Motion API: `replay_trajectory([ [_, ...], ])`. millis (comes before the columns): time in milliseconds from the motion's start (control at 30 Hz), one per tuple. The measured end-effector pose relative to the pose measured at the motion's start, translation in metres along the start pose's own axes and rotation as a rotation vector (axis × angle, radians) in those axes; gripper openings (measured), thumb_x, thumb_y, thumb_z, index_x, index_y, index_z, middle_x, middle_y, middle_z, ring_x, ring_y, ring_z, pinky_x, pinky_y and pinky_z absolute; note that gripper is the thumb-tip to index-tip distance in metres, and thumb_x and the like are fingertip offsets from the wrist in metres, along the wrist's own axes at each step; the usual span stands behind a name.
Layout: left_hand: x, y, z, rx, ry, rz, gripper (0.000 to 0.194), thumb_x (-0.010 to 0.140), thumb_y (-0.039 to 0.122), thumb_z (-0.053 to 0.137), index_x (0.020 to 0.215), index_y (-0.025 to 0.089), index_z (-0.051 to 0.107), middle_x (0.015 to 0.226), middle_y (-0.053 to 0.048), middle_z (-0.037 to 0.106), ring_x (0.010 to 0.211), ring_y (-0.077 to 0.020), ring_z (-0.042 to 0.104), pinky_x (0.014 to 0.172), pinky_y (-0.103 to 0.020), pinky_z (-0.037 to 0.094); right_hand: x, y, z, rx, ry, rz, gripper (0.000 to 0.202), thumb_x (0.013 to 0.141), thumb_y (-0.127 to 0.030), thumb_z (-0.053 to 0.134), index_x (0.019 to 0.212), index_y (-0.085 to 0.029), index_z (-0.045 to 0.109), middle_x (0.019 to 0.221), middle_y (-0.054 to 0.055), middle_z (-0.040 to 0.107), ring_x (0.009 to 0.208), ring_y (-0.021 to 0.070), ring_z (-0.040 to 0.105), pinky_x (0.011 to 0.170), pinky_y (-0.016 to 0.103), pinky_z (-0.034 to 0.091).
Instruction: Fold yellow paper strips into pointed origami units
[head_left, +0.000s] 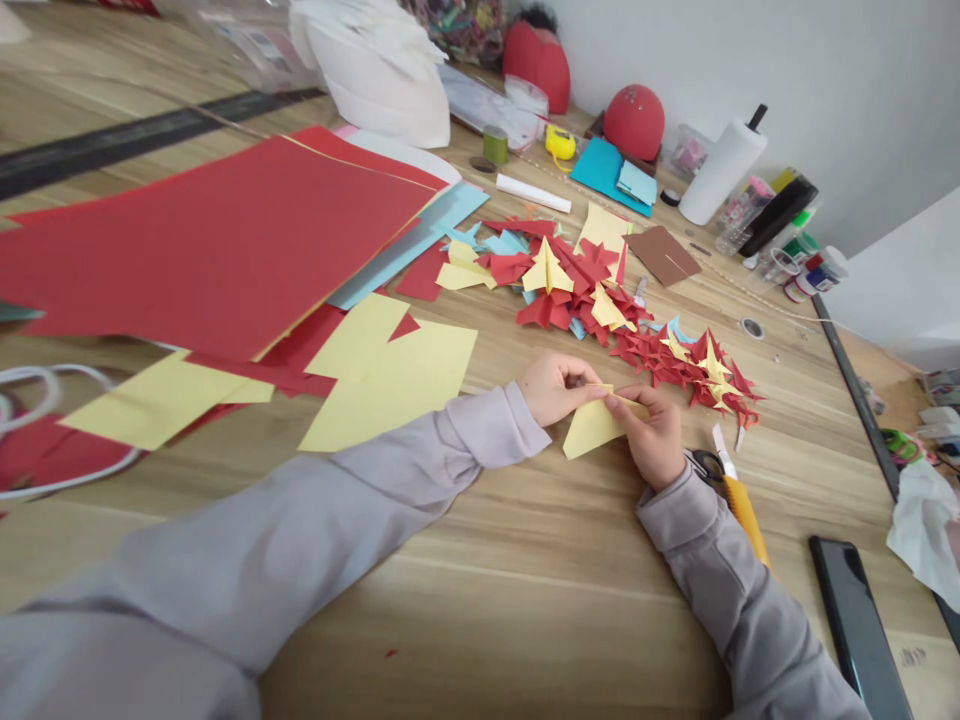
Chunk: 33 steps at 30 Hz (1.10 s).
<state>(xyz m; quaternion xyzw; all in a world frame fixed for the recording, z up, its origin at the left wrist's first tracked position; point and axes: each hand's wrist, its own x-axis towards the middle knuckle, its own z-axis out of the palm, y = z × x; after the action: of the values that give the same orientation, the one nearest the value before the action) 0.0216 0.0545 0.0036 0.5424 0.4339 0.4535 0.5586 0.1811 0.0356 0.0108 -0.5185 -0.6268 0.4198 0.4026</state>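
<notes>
Between my two hands is a small piece of yellow paper (590, 432), partly folded, held a little above or on the wooden table. My left hand (555, 388) pinches its upper left edge between thumb and fingers. At its upper right edge, my right hand (651, 432) pinches it too, with the thumb on top. Just beyond my hands lies a heap of folded paper planes, mostly red (592, 268), with a yellow paper plane (547, 270) on top. A second cluster of small red folded papers (660, 362) lies to its right.
Large red sheets (217, 240) and cut yellow sheets (397, 370) lie to the left. An orange-handled cutter (742, 510), black-handled scissors (705, 464) and a dark phone (859, 620) are on the right. Bottles and a white roll (724, 170) stand at the back.
</notes>
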Motion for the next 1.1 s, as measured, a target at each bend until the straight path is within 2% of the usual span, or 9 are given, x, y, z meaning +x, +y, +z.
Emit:
replay_trajectory([
  [133,0.0007,0.0026,0.0003,-0.026,0.022,-0.02,0.023,0.06,0.034,0.071,0.064,0.012,0.066,0.054,0.0,0.06,0.049,-0.0087,0.051,0.047,-0.02,0.038,0.0007,-0.0009,-0.0003,-0.035,0.022,-0.034,0.027,0.069,-0.044,0.066,0.071,-0.017,0.063,0.063,0.001,0.061,0.055,0.012,0.051,0.049,0.023,0.041],
  [267,0.0021,0.0052,-0.0014,-0.123,0.043,-0.033,0.025,0.061,0.036,0.07,0.065,0.012,0.066,0.06,-0.001,0.062,0.056,-0.0101,0.054,0.056,-0.023,0.043,0.0011,-0.0013,-0.0007,-0.052,0.056,-0.041,0.027,0.07,-0.044,0.065,0.071,-0.017,0.063,0.064,0.001,0.062,0.056,0.0121,0.051,0.05,0.023,0.041],
  [400,0.0032,0.005,-0.0033,-0.135,0.046,0.001,0.021,0.061,0.03,0.07,0.073,0.013,0.066,0.065,-0.001,0.064,0.062,-0.0105,0.055,0.063,-0.024,0.045,0.0009,-0.0011,-0.0006,-0.053,0.054,-0.048,0.025,0.071,-0.042,0.065,0.071,-0.017,0.063,0.063,0.0,0.061,0.056,0.0116,0.05,0.05,0.023,0.04],
  [633,0.0061,0.0024,-0.0058,-0.101,0.069,0.005,0.019,0.058,0.025,0.072,0.069,0.012,0.065,0.064,-0.001,0.063,0.057,-0.0093,0.054,0.058,-0.024,0.045,0.0003,-0.0001,-0.0002,-0.014,0.05,-0.012,0.026,0.068,-0.042,0.067,0.072,-0.017,0.063,0.064,0.0,0.061,0.055,0.0115,0.051,0.048,0.022,0.04],
  [800,0.0076,0.0006,-0.0074,-0.203,0.058,-0.014,0.022,0.055,0.026,0.074,0.068,0.012,0.063,0.062,0.0,0.062,0.057,-0.0092,0.055,0.059,-0.024,0.046,0.0004,-0.0003,-0.0006,-0.008,0.013,0.005,0.027,0.071,-0.043,0.064,0.073,-0.016,0.064,0.065,0.001,0.061,0.055,0.011,0.05,0.05,0.022,0.039],
  [1100,0.0039,0.004,-0.0036,-0.175,0.062,-0.012,0.021,0.056,0.024,0.074,0.071,0.011,0.065,0.062,0.0,0.063,0.056,-0.0081,0.054,0.057,-0.022,0.044,0.0014,0.0015,-0.0011,-0.099,-0.02,-0.065,0.027,0.075,-0.042,0.06,0.072,-0.015,0.064,0.064,0.002,0.061,0.057,0.0116,0.052,0.051,0.022,0.04],
])
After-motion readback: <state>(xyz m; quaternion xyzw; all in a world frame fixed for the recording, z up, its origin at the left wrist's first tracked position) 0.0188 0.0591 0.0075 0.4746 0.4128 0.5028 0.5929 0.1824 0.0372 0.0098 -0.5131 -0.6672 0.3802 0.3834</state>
